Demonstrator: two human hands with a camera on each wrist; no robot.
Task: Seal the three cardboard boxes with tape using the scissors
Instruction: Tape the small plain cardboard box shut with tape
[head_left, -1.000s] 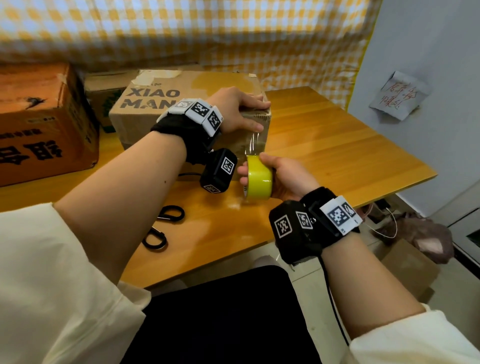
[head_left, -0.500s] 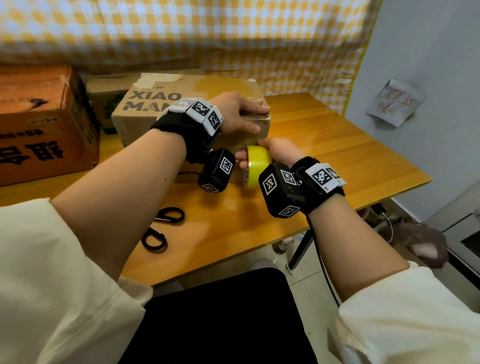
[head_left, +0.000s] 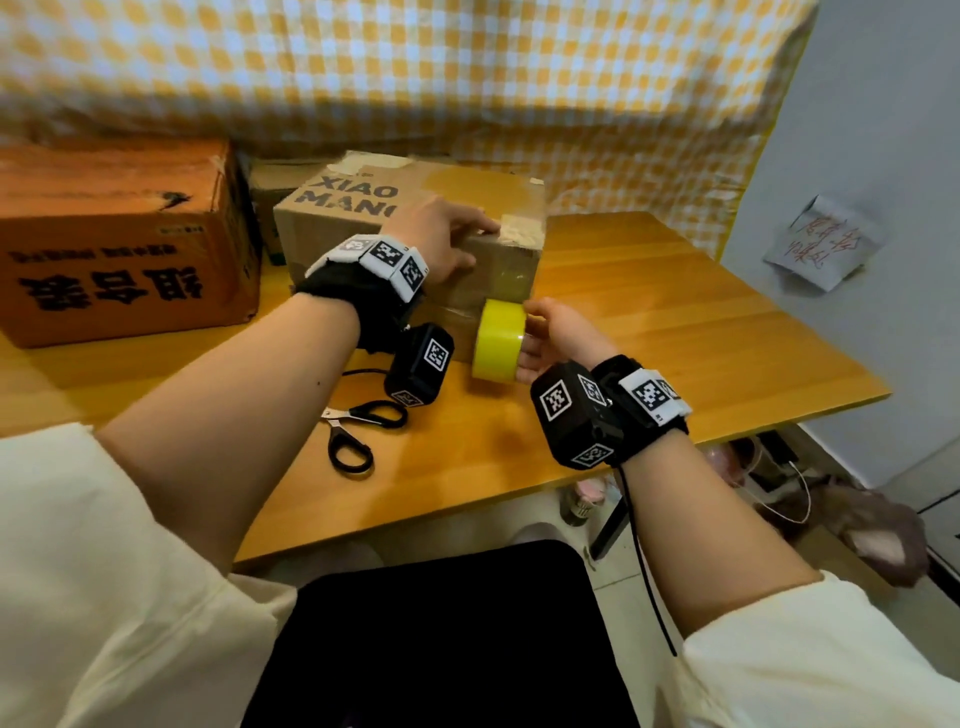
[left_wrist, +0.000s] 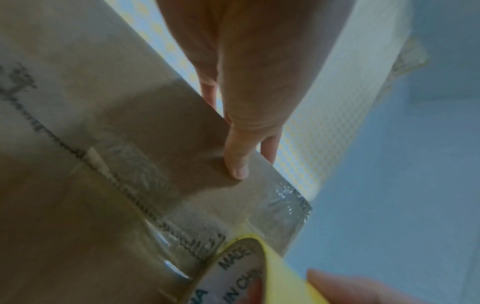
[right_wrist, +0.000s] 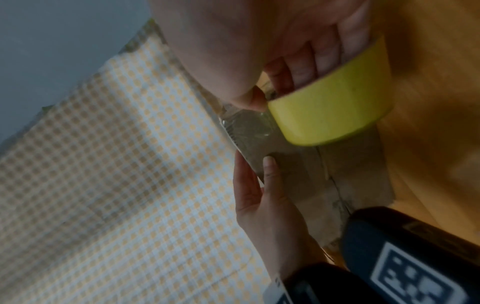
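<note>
— Where's the brown cardboard box with the black lettering (head_left: 415, 249) in all this?

— On the wooden surface (head_left: 649, 322), towards the back, just in front of the yellow checked cloth (head_left: 467, 78). The yellow roll of clear tape (head_left: 500, 340) sits against its near face, low down, with a strip of tape running up from it over the top edge.

— And the hands?

— The left hand (head_left: 441, 236) lies on the top edge — fingers straight along the top, thumb flat against the front face, pinning the box. The right hand (head_left: 558, 338) has its grip round the roll, fingers curled into the core and thumb on the rim.

— So what would make this step go well?

— I'd say keep the roll tight to the cardboard and pull it straight down the seam, so the strip lies flat with no wrinkles. The left hand ought to bear down, since a light box will probably slide towards the person when the tape tugs. Then smooth the strip from the top downward.

— The black-handled scissors (head_left: 358, 434)?

— Lying on the surface near the left forearm, untouched. They'd be wanted once enough tape is down; best to hold the strip taut while cutting, or it may curl back on itself.

— Other boxes?

— An orange cardboard box with black characters (head_left: 124, 244) stands to the left, and a smaller brown box (head_left: 272, 182) is partly hidden between the two. Whether they're sealed, I can't tell.
</note>
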